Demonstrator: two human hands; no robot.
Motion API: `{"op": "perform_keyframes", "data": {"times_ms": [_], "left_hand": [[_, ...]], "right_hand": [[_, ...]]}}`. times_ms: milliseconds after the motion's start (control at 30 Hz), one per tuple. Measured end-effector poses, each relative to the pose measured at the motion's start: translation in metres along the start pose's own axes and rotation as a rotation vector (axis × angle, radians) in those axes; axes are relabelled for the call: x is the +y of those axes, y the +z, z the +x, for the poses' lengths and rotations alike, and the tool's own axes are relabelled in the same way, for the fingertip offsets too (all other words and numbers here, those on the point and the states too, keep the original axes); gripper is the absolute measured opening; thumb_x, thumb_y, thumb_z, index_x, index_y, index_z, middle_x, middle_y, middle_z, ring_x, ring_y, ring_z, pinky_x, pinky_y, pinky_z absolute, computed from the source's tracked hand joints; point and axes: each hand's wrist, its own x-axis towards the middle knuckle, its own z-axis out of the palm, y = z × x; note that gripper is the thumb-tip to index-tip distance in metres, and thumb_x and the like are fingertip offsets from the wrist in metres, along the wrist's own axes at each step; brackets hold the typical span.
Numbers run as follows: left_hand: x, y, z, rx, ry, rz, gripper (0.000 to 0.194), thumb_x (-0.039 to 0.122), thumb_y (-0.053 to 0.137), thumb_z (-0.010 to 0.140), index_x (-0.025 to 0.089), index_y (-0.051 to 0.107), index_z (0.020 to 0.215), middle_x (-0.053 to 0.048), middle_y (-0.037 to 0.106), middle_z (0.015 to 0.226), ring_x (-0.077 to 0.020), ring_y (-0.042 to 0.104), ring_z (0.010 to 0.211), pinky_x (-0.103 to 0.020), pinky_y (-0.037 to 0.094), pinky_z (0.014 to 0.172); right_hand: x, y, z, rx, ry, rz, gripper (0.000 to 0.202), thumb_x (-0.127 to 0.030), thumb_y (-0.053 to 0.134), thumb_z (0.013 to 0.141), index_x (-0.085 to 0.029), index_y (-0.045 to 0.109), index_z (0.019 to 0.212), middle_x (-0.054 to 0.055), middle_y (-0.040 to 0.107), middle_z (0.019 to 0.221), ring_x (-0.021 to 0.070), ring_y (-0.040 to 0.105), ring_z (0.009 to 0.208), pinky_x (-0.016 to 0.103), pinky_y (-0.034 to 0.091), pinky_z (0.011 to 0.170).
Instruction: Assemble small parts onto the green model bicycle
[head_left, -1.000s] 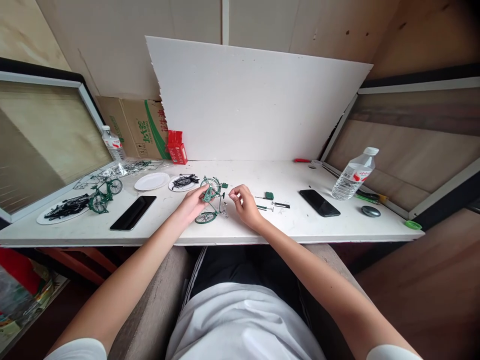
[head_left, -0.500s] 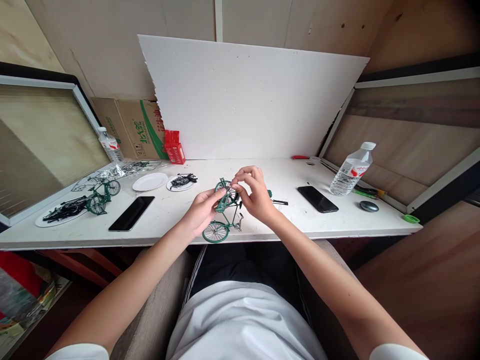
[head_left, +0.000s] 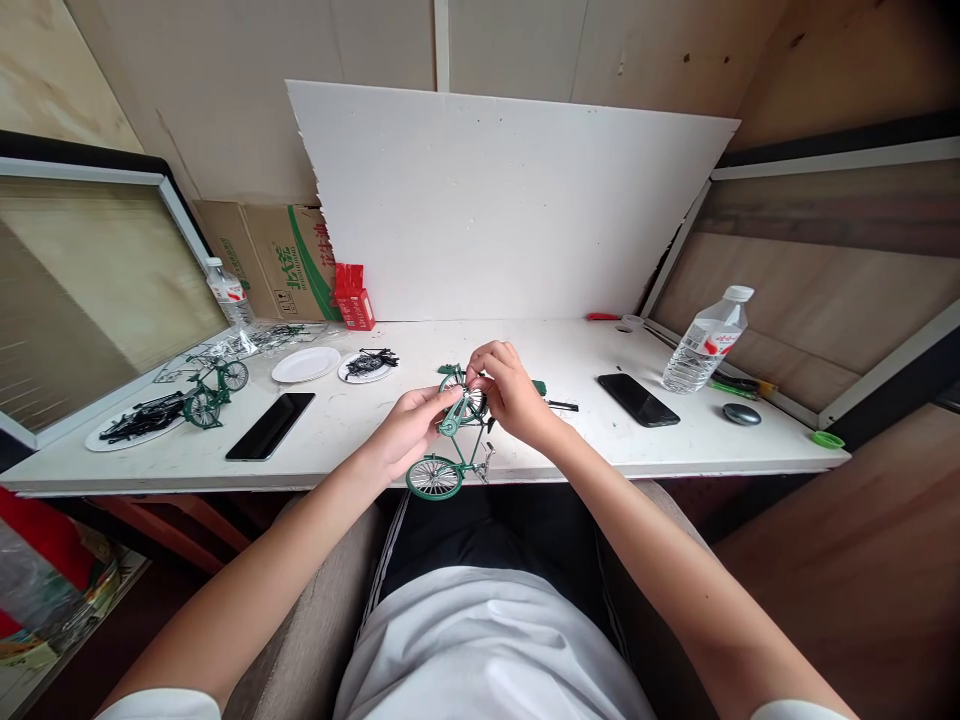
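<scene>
A green model bicycle (head_left: 467, 448) is held over the front edge of the table, its front wheel hanging nearest my body. My left hand (head_left: 411, 425) is closed on it, thumb and fingers gripping beside the chain guard and rear wheel (head_left: 474, 404). At the hub of that wheel, the fingertips of my right hand (head_left: 510, 390) are pinched together. Whatever lies between them is too small and too covered to make out. Behind my right hand, a green piece (head_left: 539, 387) and a thin black part (head_left: 562, 406) lie on the table.
On the left are a second green model bicycle (head_left: 214, 388), a phone (head_left: 270, 426), and plates, one holding black parts (head_left: 142, 418), another small black pieces (head_left: 369, 364). Another phone (head_left: 637, 399), a water bottle (head_left: 705, 338) and a grey oval object (head_left: 742, 414) stand right. A white board (head_left: 517, 200) leans behind.
The bicycle has dipped slightly in view, its front wheel lower. My right fingertips remain at the rear hub, with the hand turned a little and its fingers drawn closer together.
</scene>
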Motion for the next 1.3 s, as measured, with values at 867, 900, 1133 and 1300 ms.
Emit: {"op": "perform_keyframes", "data": {"times_ms": [867,900,1133,1300], "left_hand": [[0.009,-0.005,-0.001,-0.039,0.08,0.342,0.04,0.051,0.086,0.086,0.014,0.072,0.083,0.0,0.057,0.076,-0.0134,0.046,0.072,-0.028,0.034,0.068],[0.009,-0.004,-0.001,-0.037,0.079,0.339,0.04,0.051,0.087,0.085,0.014,0.071,0.081,0.0,0.055,0.074,-0.013,0.044,0.071,-0.028,0.033,0.067],[0.008,-0.007,0.004,-0.02,0.086,0.303,0.042,0.052,0.09,0.081,0.014,0.072,0.079,0.0,0.06,0.074,-0.013,0.048,0.071,-0.028,0.036,0.068],[0.006,-0.01,0.005,0.006,0.1,0.265,0.04,0.051,0.092,0.081,0.014,0.075,0.08,0.0,0.063,0.075,-0.013,0.05,0.072,-0.028,0.038,0.069]], "right_hand": [[0.003,0.008,-0.003,-0.029,0.001,0.123,0.028,0.001,0.039,0.099,-0.025,0.051,0.098,0.007,0.053,0.107,0.0206,0.056,0.094,0.036,0.052,0.081],[0.003,0.008,-0.003,-0.028,0.0,0.123,0.028,0.0,0.039,0.099,-0.025,0.051,0.099,0.007,0.053,0.107,0.0207,0.056,0.094,0.036,0.053,0.081],[0.001,0.008,-0.002,-0.019,0.015,0.123,0.026,-0.005,0.04,0.105,-0.025,0.056,0.099,0.008,0.056,0.106,0.0236,0.057,0.098,0.041,0.054,0.085],[-0.001,0.005,-0.002,0.045,0.026,0.119,0.014,-0.018,0.054,0.109,-0.025,0.063,0.1,0.01,0.059,0.111,0.027,0.059,0.111,0.046,0.053,0.094]]}}
